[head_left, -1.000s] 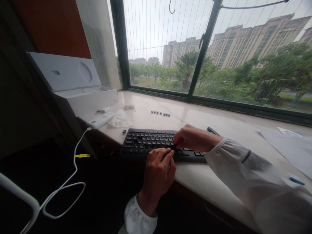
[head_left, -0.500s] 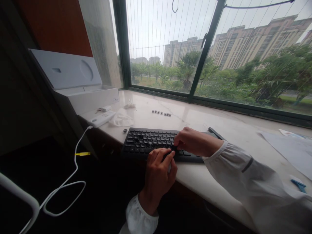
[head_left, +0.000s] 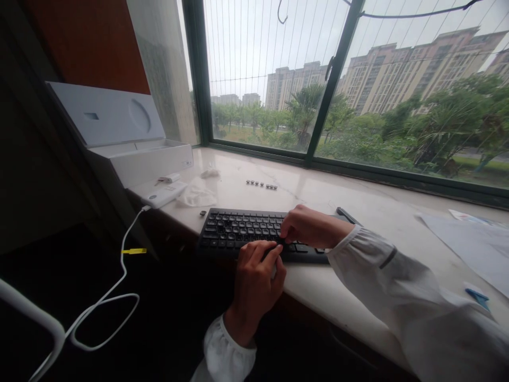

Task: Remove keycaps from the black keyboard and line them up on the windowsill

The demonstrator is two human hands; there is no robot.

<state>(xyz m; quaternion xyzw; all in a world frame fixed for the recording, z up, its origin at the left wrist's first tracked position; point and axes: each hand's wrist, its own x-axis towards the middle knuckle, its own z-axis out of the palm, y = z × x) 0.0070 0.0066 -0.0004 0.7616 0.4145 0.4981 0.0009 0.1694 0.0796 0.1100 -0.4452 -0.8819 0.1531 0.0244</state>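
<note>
- Two hands meet at the front edge of the black keyboard [head_left: 246,233], which lies on the pale stone sill [head_left: 358,212] in front of the window.
- Left hand [head_left: 256,281] comes up from below, fingers curled in on the bottom row of keys; it seems to pinch something small and dark there, but whether it truly grips a keycap cannot be told.
- Right hand [head_left: 312,228] lies over the right half of the board, fingertips bent down and pressing at the same spot, closed loosely rather than clenched.
- Several small dark keycaps [head_left: 261,184] sit in a row on the sill well behind the keyboard, and one more loose cap [head_left: 203,213] lies just beside its left corner.
- Judging by that, part of the work on the keys is done: some caps are off the board, most keys are in place, and the one under the fingers is in hand.
- White box [head_left: 131,143], a charger with its cable [head_left: 119,276] and papers [head_left: 469,239] lie untouched.
</note>
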